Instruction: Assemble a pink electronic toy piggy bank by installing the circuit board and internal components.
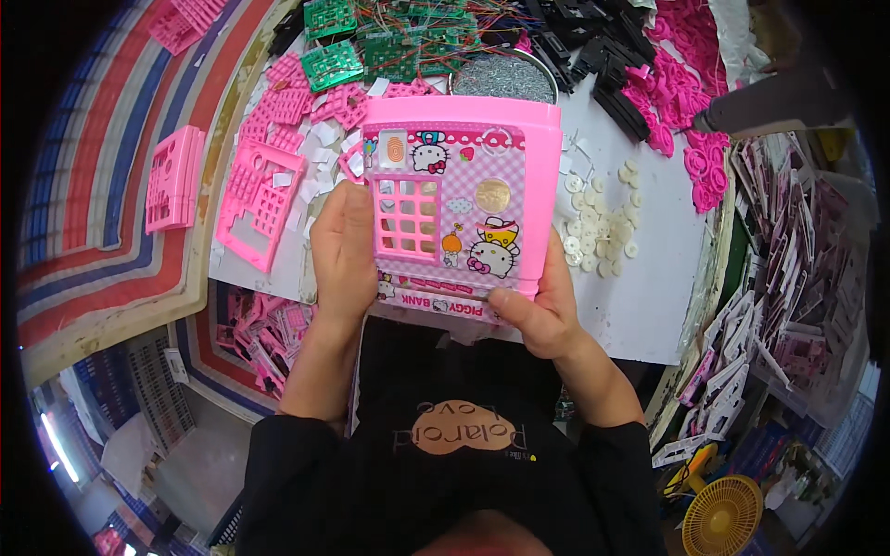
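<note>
Both my hands hold up a pink plastic money box panel [454,213] over the near edge of the white table. Its face has a checked sticker with cartoon cats, a grid of square keypad holes and a round gold-coloured spot. My left hand [345,255] grips its left edge, with the fingers hidden behind. At the lower right corner, my right hand [545,310] is closed on it, the thumb lying on the front. Left of the panel rests a pink frame [260,204] with cut-outs, beside small white paper pieces [322,157].
Green circuit boards [389,51] with wires and a round tin of small metal parts [505,76] sit at the back. White discs [603,222], black parts [607,56] and pink pieces [709,171] lie to the right. A yellow fan [723,517] stands at lower right.
</note>
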Motion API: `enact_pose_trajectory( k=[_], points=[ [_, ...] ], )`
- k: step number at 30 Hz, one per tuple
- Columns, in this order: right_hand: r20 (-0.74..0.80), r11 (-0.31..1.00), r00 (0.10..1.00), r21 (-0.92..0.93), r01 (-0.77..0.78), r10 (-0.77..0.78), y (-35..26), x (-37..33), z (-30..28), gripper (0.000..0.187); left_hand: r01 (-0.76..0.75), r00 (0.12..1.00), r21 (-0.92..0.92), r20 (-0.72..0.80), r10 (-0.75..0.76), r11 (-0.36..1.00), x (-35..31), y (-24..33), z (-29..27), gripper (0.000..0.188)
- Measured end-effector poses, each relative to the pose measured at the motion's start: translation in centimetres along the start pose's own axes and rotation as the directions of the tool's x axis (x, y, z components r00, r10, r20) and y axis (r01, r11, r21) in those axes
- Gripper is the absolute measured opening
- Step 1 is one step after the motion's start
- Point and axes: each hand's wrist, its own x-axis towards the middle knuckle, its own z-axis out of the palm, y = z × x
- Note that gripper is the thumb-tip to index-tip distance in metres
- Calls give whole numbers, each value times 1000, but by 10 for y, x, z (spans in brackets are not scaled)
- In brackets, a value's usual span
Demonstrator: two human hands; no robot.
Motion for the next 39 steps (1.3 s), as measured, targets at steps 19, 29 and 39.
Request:
enact_pose_trajectory(
  k=[19, 29, 39],
  points=[
    [19, 635, 994, -769, 81, -104, -63, 41, -33, 28, -425, 877, -87, 206, 433, 901, 44, 26, -23, 24],
    [348, 274, 937, -905, 325, 37, -30, 7, -83, 47, -786, 538, 329, 780, 319, 523, 18, -19, -43, 36],
    [362, 78, 929, -931, 357, 78, -24, 30, -78, 52, -739, 639, 496, 729, 244, 456, 19, -11, -30, 31]
  ],
)
